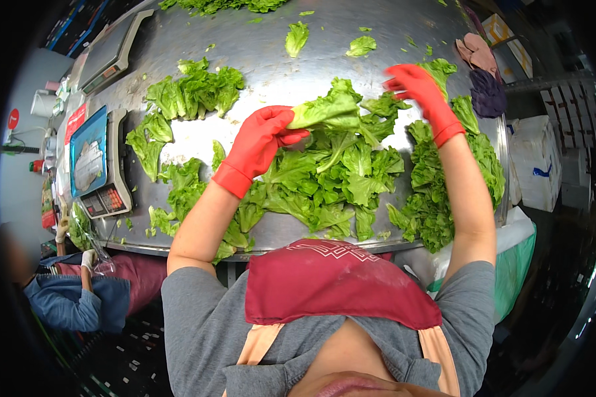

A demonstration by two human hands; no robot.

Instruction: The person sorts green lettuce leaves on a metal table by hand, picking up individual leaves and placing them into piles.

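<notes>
My left hand (258,144), in a red rubber glove, grips a small lettuce head (325,113) by its pale base. The leafy end points right, over a loose pile of lettuce leaves (323,183) on the metal table (258,44). My right hand (419,92), gloved the same way, is slightly blurred to the right of that head. Its fingers are apart, with nothing visible between them. A lettuce leaf (439,72) shows just beyond the back of that hand. Beneath the right forearm lies a stack of lettuce heads (427,198).
At left stand two weighing scales (116,166), (110,64); a blue tray (88,154) sits on the nearer one. Trimmed lettuce (198,92) lies between. A co-worker (74,297) holds bagged lettuce at lower left. Pink gloves (477,53) and a dark purple cloth (487,93) lie at the right edge.
</notes>
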